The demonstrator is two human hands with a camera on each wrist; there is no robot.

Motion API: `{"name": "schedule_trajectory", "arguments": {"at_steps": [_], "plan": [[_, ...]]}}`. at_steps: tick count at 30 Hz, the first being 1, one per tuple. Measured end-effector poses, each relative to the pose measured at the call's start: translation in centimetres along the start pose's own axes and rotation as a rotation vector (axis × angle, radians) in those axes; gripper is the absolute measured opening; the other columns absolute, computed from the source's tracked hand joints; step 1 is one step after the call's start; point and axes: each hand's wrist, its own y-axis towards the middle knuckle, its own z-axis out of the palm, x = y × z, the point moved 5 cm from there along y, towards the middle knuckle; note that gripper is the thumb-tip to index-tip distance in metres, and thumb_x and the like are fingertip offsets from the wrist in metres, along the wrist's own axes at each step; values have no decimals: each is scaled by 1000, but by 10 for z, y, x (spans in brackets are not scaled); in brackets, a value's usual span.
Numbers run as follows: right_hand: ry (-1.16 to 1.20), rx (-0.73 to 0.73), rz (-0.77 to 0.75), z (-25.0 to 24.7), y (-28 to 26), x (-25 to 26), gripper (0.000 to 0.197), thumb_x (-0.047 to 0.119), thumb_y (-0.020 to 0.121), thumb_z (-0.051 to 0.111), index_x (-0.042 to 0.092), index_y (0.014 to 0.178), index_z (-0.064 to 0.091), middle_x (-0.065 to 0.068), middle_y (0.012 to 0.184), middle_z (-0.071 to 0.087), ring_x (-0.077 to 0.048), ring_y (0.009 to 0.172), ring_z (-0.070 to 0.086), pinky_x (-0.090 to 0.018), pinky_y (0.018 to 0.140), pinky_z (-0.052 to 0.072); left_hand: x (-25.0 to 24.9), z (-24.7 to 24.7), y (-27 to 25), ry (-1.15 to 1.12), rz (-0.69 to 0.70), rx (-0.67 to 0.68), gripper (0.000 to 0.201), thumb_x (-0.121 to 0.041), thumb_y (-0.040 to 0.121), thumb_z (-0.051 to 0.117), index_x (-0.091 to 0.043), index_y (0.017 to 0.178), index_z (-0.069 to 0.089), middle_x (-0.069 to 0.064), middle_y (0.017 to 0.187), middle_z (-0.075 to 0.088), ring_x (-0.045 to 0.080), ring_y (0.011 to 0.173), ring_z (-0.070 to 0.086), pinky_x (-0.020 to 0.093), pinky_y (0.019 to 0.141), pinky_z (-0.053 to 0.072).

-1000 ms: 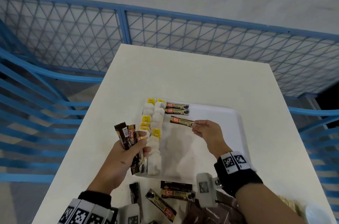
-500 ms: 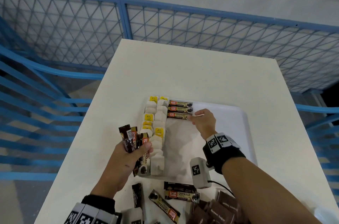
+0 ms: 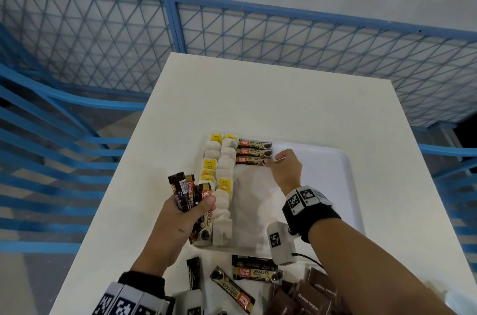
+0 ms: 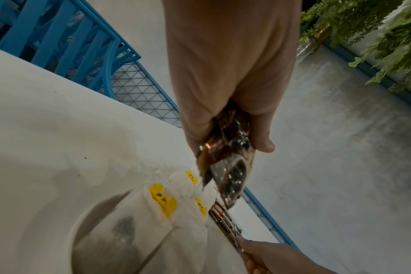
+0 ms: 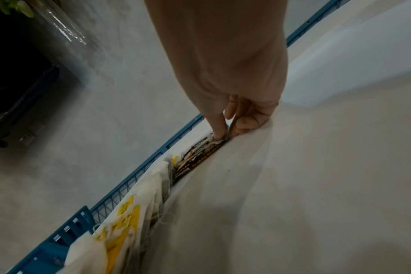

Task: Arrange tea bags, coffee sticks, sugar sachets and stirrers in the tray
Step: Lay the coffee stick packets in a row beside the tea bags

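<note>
The right hand [image 3: 285, 169] is finishing its reach toward the tray's [image 3: 343, 185] far-left corner: the coffee stick [image 3: 251, 160], carried above the middle of the tray a second ago, is now lying flat as the third in the row, just beside the two coffee sticks [image 3: 254, 147] nearer the far edge, with thumb and forefinger still pinching its end.

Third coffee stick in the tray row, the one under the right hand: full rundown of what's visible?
The third coffee stick is a slim glossy sachet, dark brown with gold trim, a red-orange brand patch at its left end and "GRANULES" print. It lies flat in the white tray, crosswise, nearest of three parallel sticks, edge against the second. Its left end meets the tea bags. The right hand pinches its right end, hiding it.
</note>
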Motion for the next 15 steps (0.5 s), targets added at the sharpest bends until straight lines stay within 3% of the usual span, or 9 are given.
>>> {"name": "schedule_trajectory", "arguments": {"at_steps": [3,5,7,10,12,15], "plan": [[-104,-29,-108,1,-3,3,15,15,86,63,10,90,49,-6,78,57,-23,78,54,-24,63,38,0,0,1,8,-2,-12,38,-34,71,78,-4,91,68,8,78,71,20,79,68,34,80,51],[-240,-47,-266,3,-10,8,10,15,89,57,8,96,57,-11,93,58,-25,88,55,-29,69,42,0,-1,1,2,-8,-31,37,-33,69,73,-5,94,69,10,81,72,23,81,68,38,84,52],[-403,-7,-473,11,-20,13,17,11,91,52,7,103,63,-13,98,56,-27,93,53,-34,72,48,-1,0,1,8,-5,-35,36,-31,68,69,-6,94,69,10,81,72,22,81,68,38,84,52],[-597,32,-726,21,-36,15,28,0,82,58,9,107,67,-16,91,58,-31,82,56,-39,64,53,-2,1,-1,16,6,-36,36,-32,67,69,-8,93,69,8,79,73,20,79,68,33,81,51],[-636,43,-752,23,-39,13,38,-5,74,64,13,108,68,-14,85,58,-31,73,57,-38,56,52,-3,2,-1,24,10,-39,36,-33,67,68,-7,92,69,7,77,73,20,78,68,31,78,50],[-653,35,-747,23,-39,15,43,-6,69,67,14,106,69,-13,82,58,-30,69,57,-36,52,51,-4,2,-1,29,5,-44,38,-34,67,68,-7,94,69,8,79,73,21,80,68,34,81,52]]}}
